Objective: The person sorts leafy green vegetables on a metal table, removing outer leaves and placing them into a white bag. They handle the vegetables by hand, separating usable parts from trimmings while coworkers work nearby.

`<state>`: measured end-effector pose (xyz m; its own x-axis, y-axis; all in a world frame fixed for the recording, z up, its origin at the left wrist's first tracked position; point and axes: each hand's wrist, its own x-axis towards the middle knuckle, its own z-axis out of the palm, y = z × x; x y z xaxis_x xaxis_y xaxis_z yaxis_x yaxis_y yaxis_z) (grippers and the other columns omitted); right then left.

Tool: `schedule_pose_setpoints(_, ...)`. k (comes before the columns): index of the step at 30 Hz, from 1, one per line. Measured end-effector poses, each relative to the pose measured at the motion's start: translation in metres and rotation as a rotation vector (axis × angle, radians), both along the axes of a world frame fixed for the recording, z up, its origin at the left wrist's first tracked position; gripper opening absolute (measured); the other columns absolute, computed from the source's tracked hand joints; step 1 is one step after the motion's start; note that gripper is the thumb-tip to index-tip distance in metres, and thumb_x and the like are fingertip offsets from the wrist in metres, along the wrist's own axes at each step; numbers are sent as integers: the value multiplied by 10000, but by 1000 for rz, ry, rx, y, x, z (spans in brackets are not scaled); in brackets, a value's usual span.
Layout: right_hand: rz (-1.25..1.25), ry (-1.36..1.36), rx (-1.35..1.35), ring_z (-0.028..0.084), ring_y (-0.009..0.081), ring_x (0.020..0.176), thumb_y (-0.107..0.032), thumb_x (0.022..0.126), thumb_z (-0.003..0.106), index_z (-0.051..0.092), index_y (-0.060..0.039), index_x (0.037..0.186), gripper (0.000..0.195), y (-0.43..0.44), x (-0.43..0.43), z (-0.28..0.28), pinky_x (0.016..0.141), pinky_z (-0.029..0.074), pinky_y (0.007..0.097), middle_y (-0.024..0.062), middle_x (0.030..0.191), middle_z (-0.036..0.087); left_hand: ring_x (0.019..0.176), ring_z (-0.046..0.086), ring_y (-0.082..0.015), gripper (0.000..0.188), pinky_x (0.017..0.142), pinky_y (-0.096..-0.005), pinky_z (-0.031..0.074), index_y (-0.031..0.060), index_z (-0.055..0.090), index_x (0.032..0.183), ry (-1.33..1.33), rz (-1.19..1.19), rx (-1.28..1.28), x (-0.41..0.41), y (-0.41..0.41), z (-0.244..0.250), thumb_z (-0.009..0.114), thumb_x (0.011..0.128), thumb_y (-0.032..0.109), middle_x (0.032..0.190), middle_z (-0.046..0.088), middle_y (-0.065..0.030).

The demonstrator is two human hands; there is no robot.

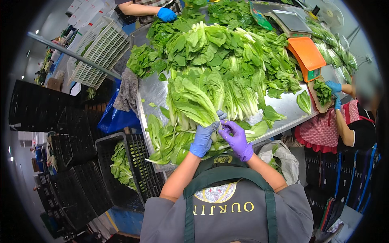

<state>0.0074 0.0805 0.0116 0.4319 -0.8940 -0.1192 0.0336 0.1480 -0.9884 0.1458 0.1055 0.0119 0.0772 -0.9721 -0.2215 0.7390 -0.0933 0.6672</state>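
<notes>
A long light-green leafy vegetable is gripped near its pale base in my left hand, which wears a blue glove. My right hand, in a purple glove, touches that base with bent fingers; whether it pinches a stem is hidden. Beyond my hands, similar heads lie in a row with pale stems towards me, and darker leafy greens are heaped behind them. Loose leaves lie under and left of my hands on the metal table.
An orange scale stands at the right, beside a co-worker's gloved hands holding greens. Another co-worker's blue-gloved hand rests at the far edge. A black crate with greens stands at left; a white sack is right of me.
</notes>
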Motion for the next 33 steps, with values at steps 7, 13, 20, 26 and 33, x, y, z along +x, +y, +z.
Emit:
schedule_pose_setpoints(7,127,-199,353,569,62,732,-122,865,653,576,32,1119,306,-2,6,-8,663,470,207,22,856,621,1018,605,-213,405,850,-303,519,-30,450,1253,-43,38,33,15,15,8,583,906,134,1119,609,-142)
schedule_pose_setpoints(13,96,-108,272,526,50,696,-113,850,665,592,16,1056,253,0,13,-1,629,435,189,7,809,599,907,638,-208,389,767,-291,539,-41,489,1209,-1,125,49,20,23,10,631,874,95,1059,643,-147)
schedule_pose_setpoints(20,76,215,-52,422,15,632,-58,761,739,588,-10,908,217,10,33,21,583,368,158,-54,708,500,921,619,-182,378,799,-283,514,-33,497,1203,-63,228,92,24,27,-3,639,866,67,1067,635,-119)
schedule_pose_setpoints(26,-12,-70,131,443,20,635,-84,768,738,586,-19,872,195,12,34,12,582,389,170,-38,716,505,895,606,-148,321,765,-301,526,15,502,1199,-63,322,128,29,30,-15,593,910,121,1026,608,-58)
schedule_pose_setpoints(33,251,-31,-576,625,210,818,90,759,618,568,6,904,175,26,28,19,744,496,320,98,870,628,948,615,-193,371,833,-323,519,43,499,1216,107,154,224,32,33,-2,626,882,145,1044,624,-78)
